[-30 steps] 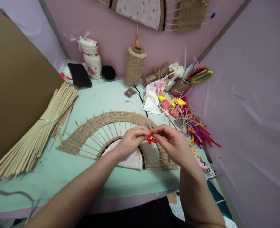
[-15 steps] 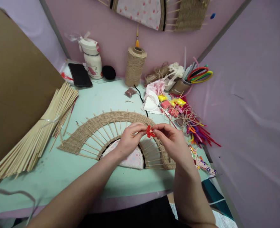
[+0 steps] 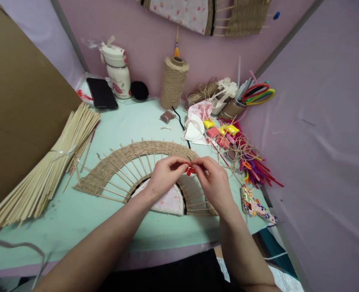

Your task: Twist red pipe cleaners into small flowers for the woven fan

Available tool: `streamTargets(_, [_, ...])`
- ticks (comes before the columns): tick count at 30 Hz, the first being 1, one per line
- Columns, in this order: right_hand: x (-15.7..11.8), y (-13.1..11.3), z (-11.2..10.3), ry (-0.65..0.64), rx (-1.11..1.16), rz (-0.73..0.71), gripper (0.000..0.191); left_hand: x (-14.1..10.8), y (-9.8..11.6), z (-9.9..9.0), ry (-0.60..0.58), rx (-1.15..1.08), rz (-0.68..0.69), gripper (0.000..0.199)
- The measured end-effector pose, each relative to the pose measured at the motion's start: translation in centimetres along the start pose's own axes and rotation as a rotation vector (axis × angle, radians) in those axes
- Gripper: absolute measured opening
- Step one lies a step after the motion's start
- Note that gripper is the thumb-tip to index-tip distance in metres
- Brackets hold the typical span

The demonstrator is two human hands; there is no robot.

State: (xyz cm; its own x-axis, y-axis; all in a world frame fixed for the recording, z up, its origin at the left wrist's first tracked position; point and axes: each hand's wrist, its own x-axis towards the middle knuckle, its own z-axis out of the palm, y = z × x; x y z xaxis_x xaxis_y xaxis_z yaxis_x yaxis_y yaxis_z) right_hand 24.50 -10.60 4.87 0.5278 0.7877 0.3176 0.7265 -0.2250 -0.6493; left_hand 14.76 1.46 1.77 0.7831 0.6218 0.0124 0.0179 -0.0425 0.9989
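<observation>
Between my two hands is a small red flower (image 3: 190,170) with looped petals and a pale centre. My left hand (image 3: 166,175) pinches it from the left, thumb against forefinger. On the other side, my right hand (image 3: 213,181) also pinches it, its fingertips close to the left ones and covering part of the petals. Below the hands, a fan-shaped woven piece (image 3: 106,171) lies on the table, with a twine band over thin sticks and a white half-round centre (image 3: 170,204) edged in black. My forearms and hands hide part of it.
A bundle of thin sticks (image 3: 50,164) lies left beside a cardboard sheet (image 3: 18,77). Behind stand a bottle (image 3: 119,77), a phone (image 3: 102,93) and a twine spool (image 3: 174,83). Right are pipe cleaners (image 3: 255,166), yellow packets (image 3: 229,129) and a patterned glue gun (image 3: 255,205).
My right hand has moved left and closer to the left hand. The red flower has turned, and more of it is covered by fingertips.
</observation>
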Motion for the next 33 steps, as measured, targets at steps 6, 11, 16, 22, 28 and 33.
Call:
streamTargets(6, [0.0, 0.2, 0.1, 0.024, 0.09, 0.126, 0.008, -0.1, -0.3, 0.2, 0.08, 0.059, 0.044, 0.013])
streamTargets(11, [-0.1, 0.5, 0.4, 0.005, 0.066, 0.109, 0.012, -0.3, -0.3, 0.2, 0.112, 0.137, 0.123, 0.011])
streamTargets(16, [-0.3, 1.2, 1.0, 0.007, 0.056, 0.06, 0.012, -0.5, -0.2, 0.2, 0.092, 0.184, 0.213, 0.015])
streamTargets(22, [-0.4, 1.7, 1.1, -0.023, -0.032, -0.081, 0.009, -0.5, -0.5, 0.2, 0.087, 0.225, 0.269, 0.016])
streamTargets(28, [-0.5, 1.8, 0.8, -0.026, -0.088, -0.156, 0.011, -0.5, -0.4, 0.2, 0.041, 0.232, 0.215, 0.016])
streamTargets(33, [-0.6, 2.1, 0.8, -0.045, -0.103, -0.176, 0.012, -0.4, -0.8, 0.4, 0.017, 0.182, 0.073, 0.014])
